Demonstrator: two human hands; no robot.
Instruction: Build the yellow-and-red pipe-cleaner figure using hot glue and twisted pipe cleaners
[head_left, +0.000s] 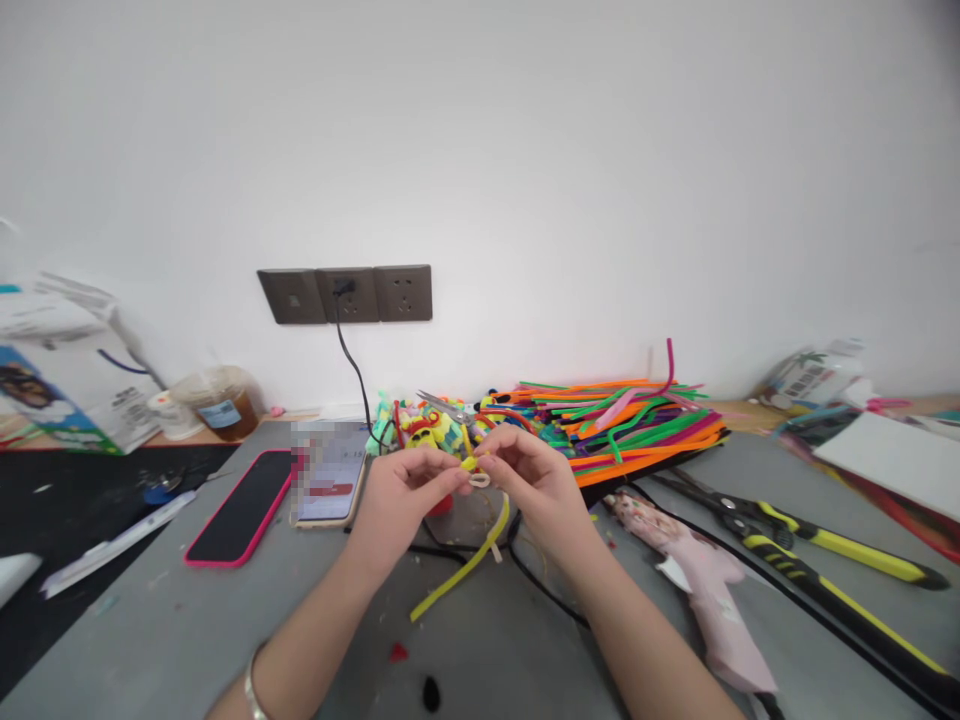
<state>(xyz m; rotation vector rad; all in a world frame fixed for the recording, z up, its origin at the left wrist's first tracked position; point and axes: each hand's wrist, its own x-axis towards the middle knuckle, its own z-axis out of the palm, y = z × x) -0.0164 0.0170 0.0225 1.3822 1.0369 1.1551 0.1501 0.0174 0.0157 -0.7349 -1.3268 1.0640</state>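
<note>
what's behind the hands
Behind the left hand and right hand, which pinch a yellow pipe cleaner, lie scissors and small bright craft pieces. The hands hide the near edge of these and whatever lies just past the fingers.

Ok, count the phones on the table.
2. A dark-screened phone in a pink case lies furthest left; a lit-screen phone lies just right of it, beside the left hand pinching the yellow pipe cleaner. More may hide under the clutter.
</note>
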